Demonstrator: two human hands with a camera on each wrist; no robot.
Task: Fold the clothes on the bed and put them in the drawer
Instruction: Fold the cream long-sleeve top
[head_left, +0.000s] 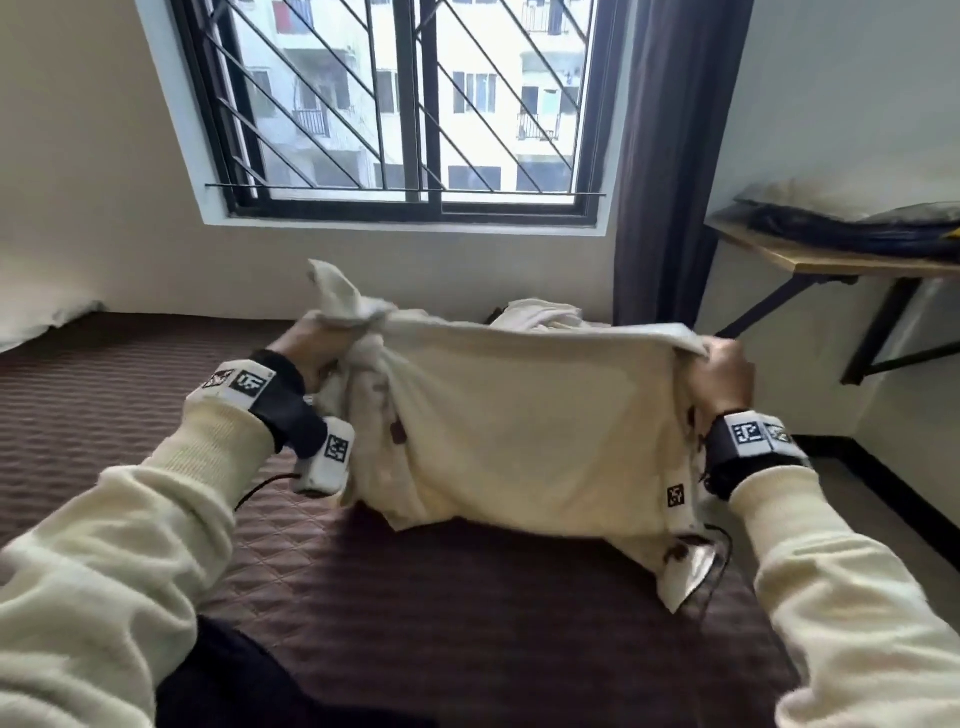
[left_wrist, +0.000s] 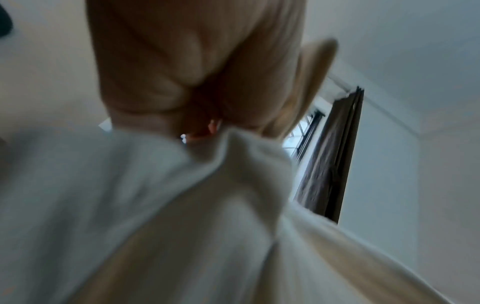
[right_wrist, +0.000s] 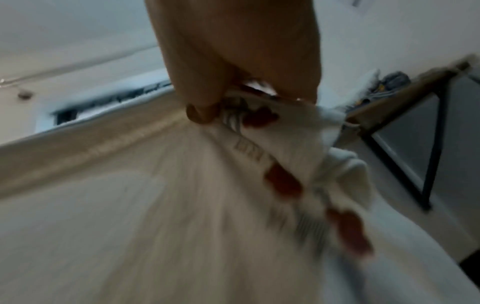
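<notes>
Clothes here come to two cream pieces: one shirt (head_left: 519, 431) stretched in the air between both hands above the bed (head_left: 467, 623), and one crumpled garment (head_left: 540, 314) lying on the bed behind it, near the wall. The bed is covered in a brown quilted spread; a pale pillow (head_left: 47, 322) rests at its far left edge. The left hand (head_left: 311, 348) has its fingers curled tight round a bunched corner of the shirt, a tuft of cloth sticking up above the fist. The right hand (head_left: 727, 371) pinches the opposite edge, fingers curled over the fabric; its wrist view shows red marks and grey lettering on the cloth (right_wrist: 280, 181) just below the thumb (right_wrist: 200, 113). The shirt's lower edge hangs just above the spread.

One barred window (head_left: 405, 104) fills the far wall, with one dark curtain (head_left: 670, 156) beside it on the right. One wooden shelf (head_left: 831, 260) on black brackets stands at the right wall, holding a dark bag (head_left: 857, 228).
</notes>
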